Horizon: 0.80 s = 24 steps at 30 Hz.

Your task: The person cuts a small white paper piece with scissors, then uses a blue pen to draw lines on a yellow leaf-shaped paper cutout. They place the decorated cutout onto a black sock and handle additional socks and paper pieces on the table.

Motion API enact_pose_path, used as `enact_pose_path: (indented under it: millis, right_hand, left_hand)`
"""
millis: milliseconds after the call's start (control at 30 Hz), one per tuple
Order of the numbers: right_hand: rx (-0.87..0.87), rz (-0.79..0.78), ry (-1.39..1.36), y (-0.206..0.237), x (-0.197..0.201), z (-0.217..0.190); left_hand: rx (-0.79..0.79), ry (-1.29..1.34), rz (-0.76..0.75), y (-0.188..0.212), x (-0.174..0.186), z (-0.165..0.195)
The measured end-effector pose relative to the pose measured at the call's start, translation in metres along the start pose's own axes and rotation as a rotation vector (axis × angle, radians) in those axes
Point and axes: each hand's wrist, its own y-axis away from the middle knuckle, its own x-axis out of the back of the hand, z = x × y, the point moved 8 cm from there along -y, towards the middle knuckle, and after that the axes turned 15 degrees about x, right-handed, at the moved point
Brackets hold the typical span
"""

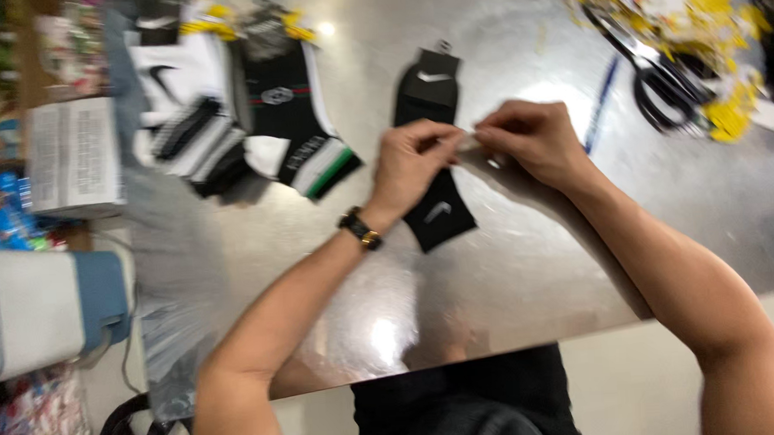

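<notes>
My left hand (412,161) and my right hand (530,140) meet over a shiny metal table (511,264), both pinching a small clear plastic piece (469,142) between the fingertips. Directly beneath them lies a black sock (434,208) with a white mark, its cuff end pointing away from me. A dark watch (360,228) sits on my left wrist. The picture is blurred, so the pinched piece is hard to make out.
A pile of black and white socks (226,111) lies at the far left of the table. Black scissors (659,79), a blue pen (601,104) and yellow and white paper scraps (700,21) lie far right. Boxes and packets (71,157) stand left of the table.
</notes>
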Motion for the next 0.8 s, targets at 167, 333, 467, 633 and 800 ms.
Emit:
enact_pose_path:
  millis: [167, 333, 467, 633, 800]
  right_hand:
    - [-0.072, 0.054, 0.018, -0.009, -0.002, 0.004]
    - [-0.098, 0.042, 0.004, -0.014, -0.004, 0.012]
    - [-0.02, 0.029, 0.028, -0.016, -0.007, 0.015]
    - [-0.012, 0.015, 0.082, -0.018, -0.003, 0.021]
    - [-0.022, -0.013, 0.262, -0.016, 0.005, 0.014]
  left_hand:
    - [-0.059, 0.06, -0.009, -0.008, 0.008, 0.002]
    - [-0.055, 0.029, -0.023, -0.011, 0.012, 0.009]
    - [-0.087, -0.084, 0.029, -0.008, 0.015, 0.019]
    - [-0.078, -0.153, 0.053, -0.007, 0.015, 0.027]
    - [-0.134, -0.185, -0.024, -0.002, 0.009, 0.031]
